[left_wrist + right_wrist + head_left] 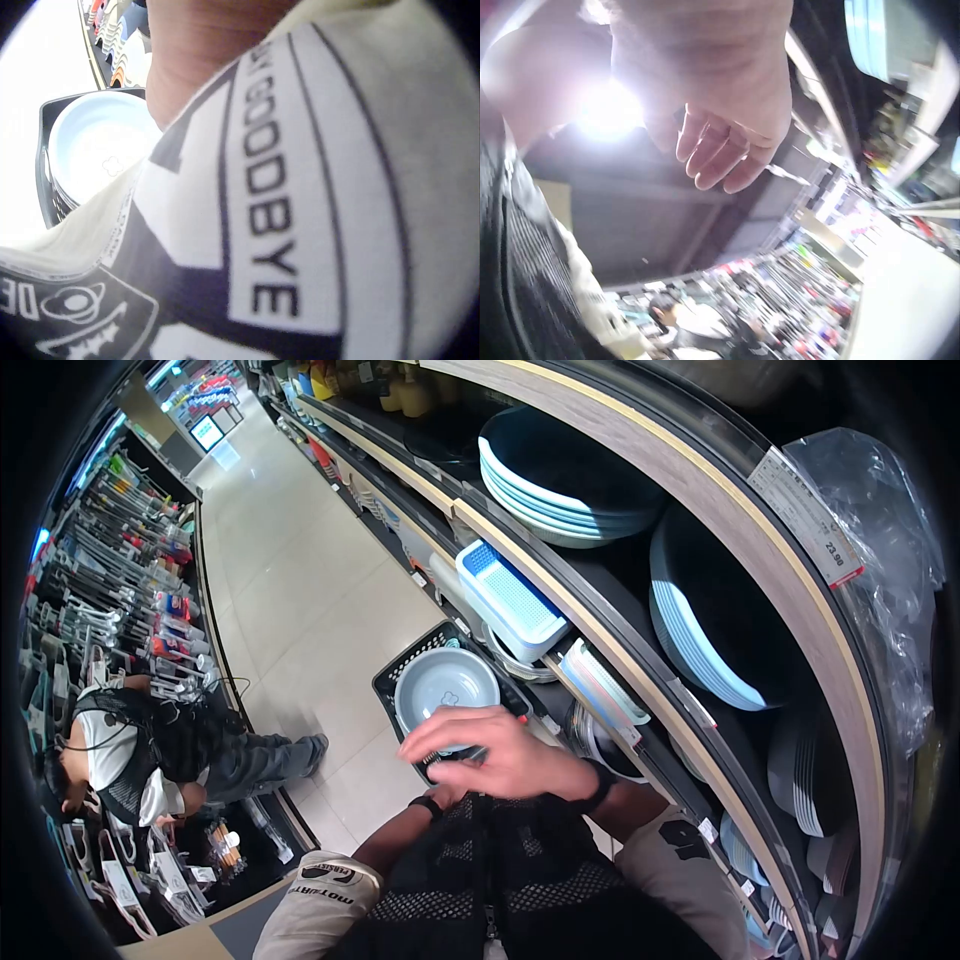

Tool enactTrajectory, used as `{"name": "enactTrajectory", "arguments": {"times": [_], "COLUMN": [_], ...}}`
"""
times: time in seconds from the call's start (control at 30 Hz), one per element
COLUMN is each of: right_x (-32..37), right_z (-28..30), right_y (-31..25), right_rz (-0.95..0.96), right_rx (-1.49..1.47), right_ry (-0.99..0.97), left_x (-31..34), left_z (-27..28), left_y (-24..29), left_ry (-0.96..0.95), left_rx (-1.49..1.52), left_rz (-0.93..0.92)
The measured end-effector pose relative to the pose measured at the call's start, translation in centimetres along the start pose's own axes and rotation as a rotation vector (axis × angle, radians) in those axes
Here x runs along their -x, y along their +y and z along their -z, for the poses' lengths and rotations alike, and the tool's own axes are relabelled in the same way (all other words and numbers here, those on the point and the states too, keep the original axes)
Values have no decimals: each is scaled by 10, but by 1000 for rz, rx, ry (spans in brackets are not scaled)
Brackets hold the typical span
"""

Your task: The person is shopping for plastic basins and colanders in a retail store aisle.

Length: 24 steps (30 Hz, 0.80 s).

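My right hand [500, 750] reaches across in front of my body, over the near side of a light grey-blue plastic basin [447, 678]. In the right wrist view its fingers [739, 172] are loosely bent, with nothing between them. My left hand [447, 796] lies lower, largely hidden behind the right one; I cannot tell whether it holds anything. A printed sleeve [262, 187] fills most of the left wrist view. The basin, with a small flower-like mark on its bottom, sits in a black shopping basket [384, 693].
Shelves on the right bear stacked basins [560, 510], a blue-and-white perforated basket [510, 600] and a price label [815, 525]. A person [150, 750] stands at the left beside racks of hanging tools [120, 590]. A tiled aisle [285, 560] runs ahead between them.
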State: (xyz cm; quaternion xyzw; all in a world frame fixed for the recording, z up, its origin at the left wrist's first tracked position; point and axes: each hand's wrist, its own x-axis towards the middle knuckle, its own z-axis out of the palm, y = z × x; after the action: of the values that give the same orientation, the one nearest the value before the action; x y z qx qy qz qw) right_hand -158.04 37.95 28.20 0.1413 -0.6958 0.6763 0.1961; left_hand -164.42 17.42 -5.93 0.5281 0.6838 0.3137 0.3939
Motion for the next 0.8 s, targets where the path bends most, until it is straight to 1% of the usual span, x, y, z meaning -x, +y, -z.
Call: {"name": "enactTrajectory", "arguments": {"times": [0.07,0.1,0.13,0.17,0.2,0.23,0.27,0.3,0.33,0.4,0.43,0.5,0.53,0.57,0.6,0.73,0.77,0.8], "right_x": [-20,-24,-25,-26,-25,-25,-40,-76,-65,-51,-48,-40,-36,-36,-40,-47,-51,-51], "right_z": [5,-2,-13,-24,-30,-34,-33,-40,-48,-63,-59,-68,-70,-90,-89,-93,-78,-96], "right_y": [-63,-92,-123,-148,-159,-159,-154,-140,-143,-148,-147,-148,-149,-145,-144,-146,-142,-143], "right_rz": [284,281,326,372,419,423,432,441,445,462,467,477,481,484,487,503,506,508], "right_rx": [-137,-132,-250,-368,-485,-482,-478,-473,-467,-456,-452,-442,-440,-440,-440,-440,-440,-441], "right_ry": [53,60,202,344,484,485,482,478,470,463,458,435,427,418,411,372,364,356], "left_x": [1,2,3,-14,-14,-16,-19,-20,-21,-16,-13,-13,-13,-13,-11,-9,-10,-10], "left_z": [2,2,4,0,-8,-12,-13,-9,-7,5,7,9,9,9,9,6,2,1], "left_y": [-1,0,0,2,-12,-27,-39,-34,-28,-21,-18,-17,-18,-20,-22,-29,-32,-31], "left_ry": [2,4,6,-146,-107,-149,-190,-197,-194,-210,-208,-228,-223,-227,-231,-235,-221,-206], "left_rx": [11,18,24,-73,-93,-144,-195,-238,-236,-233,-231,-276,-274,-248,-221,-156,-141,-126], "left_rz": [-33,-46,-57,319,256,188,122,108,103,-20,-22,-59,-60,-28,4,32,67,102]}}
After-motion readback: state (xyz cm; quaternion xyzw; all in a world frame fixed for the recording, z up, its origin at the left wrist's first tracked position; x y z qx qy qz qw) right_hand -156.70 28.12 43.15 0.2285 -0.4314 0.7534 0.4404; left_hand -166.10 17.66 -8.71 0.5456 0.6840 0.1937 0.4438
